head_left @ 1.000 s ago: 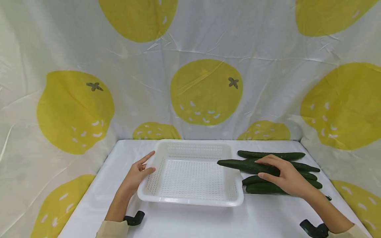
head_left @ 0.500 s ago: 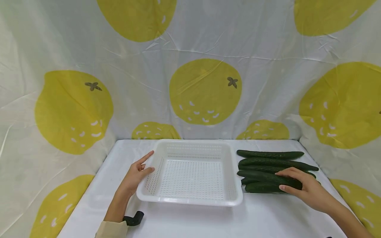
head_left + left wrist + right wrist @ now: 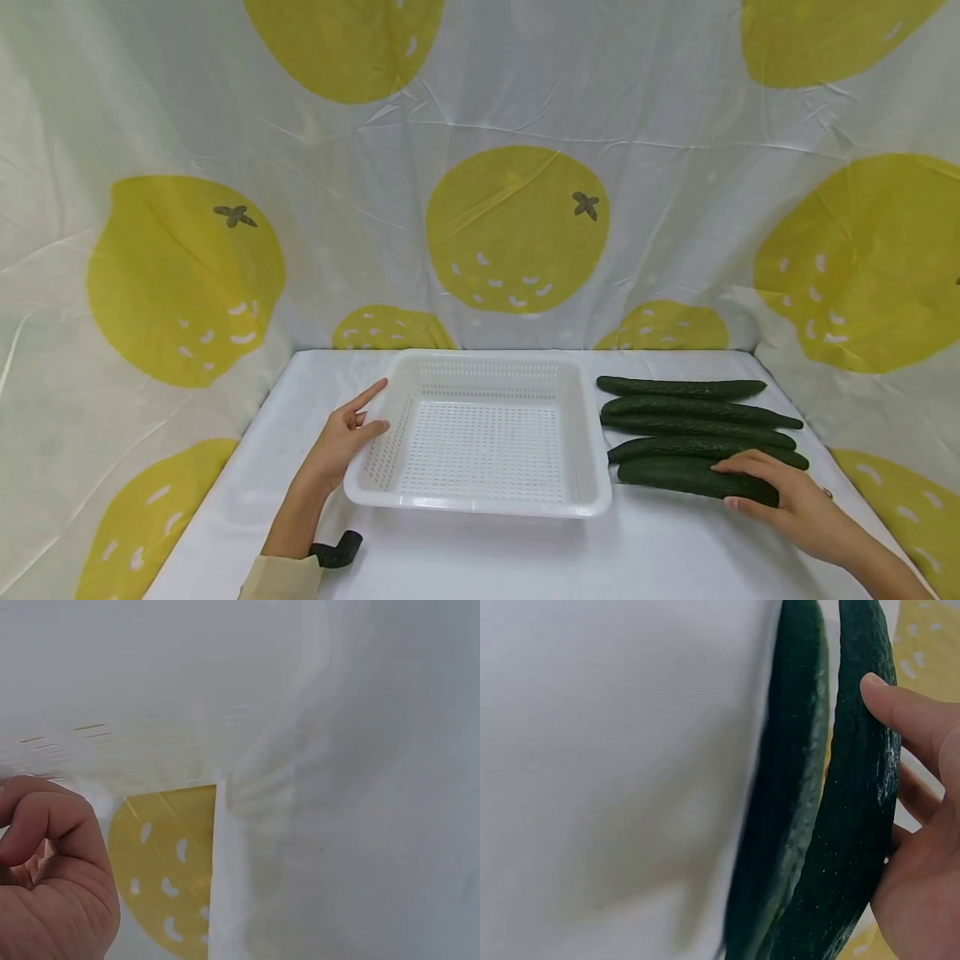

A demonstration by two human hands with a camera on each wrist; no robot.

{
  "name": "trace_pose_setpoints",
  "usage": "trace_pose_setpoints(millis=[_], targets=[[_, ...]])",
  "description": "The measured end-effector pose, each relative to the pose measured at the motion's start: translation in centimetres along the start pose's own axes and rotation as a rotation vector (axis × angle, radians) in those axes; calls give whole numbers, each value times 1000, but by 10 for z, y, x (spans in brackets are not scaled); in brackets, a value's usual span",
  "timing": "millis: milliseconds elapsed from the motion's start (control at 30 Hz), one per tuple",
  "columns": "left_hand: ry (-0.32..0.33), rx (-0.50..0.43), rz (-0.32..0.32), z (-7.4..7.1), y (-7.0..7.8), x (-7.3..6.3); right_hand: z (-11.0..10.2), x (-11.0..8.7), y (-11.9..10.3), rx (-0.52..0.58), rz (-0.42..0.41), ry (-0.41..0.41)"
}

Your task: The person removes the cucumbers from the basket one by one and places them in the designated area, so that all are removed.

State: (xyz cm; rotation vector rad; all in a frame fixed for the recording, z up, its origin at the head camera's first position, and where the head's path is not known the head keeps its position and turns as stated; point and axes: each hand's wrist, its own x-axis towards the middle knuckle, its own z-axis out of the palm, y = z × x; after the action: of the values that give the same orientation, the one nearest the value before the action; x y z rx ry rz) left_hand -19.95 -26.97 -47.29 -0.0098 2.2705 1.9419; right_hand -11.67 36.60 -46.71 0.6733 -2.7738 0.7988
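My left hand (image 3: 337, 442) grips the left rim of a white perforated plastic basket (image 3: 480, 504), index finger stretched along it and thumb over it. Curled fingers (image 3: 56, 825) show beneath the basket's side in the left wrist view. At the right, my right hand (image 3: 802, 508) holds a dark green cucumber (image 3: 675, 477) by its right part. In the right wrist view the thumb lies across this cucumber (image 3: 847, 825), just above another cucumber (image 3: 787, 765) close to the cloth. That lower one is mostly hidden from the head view.
Several more cucumbers (image 3: 678, 388) lie side by side right of the basket, their left ends near its rim. A white cloth (image 3: 480, 562) covers the table. Behind and at the sides hangs a curtain (image 3: 660, 233) printed with yellow fruit.
The right hand has carried its cucumber rightward and toward the front, from over the basket's right rim and the row to above the nearest cucumber. Left hand and basket keep their place.
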Motion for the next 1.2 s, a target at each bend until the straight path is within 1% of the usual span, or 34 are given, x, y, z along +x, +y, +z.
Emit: trace_pose_setpoints(millis=[200, 267, 467, 833, 967, 1100, 1200], targets=[[-1, 3, 7, -1, 0, -1, 12, -1, 10, -5, -32, -1], [-3, 3, 8, -1, 0, 0, 15, -3, 12, -13, -21, -3], [-6, -1, 2, 0, 0, -2, 22, -9, 19, -82, -36, 12], [-12, 2, 6, -1, 1, -3, 29, -10, 23, -141, -34, 35], [-3, 12, -6, 1, 2, -6, 31, -11, 23, -151, -13, 38], [27, 19, -19, 3, 3, -9, 30, -10, 22, -148, 29, 23], [50, 23, -19, 5, 3, -11, 29, -10, 20, -135, 43, 24]])
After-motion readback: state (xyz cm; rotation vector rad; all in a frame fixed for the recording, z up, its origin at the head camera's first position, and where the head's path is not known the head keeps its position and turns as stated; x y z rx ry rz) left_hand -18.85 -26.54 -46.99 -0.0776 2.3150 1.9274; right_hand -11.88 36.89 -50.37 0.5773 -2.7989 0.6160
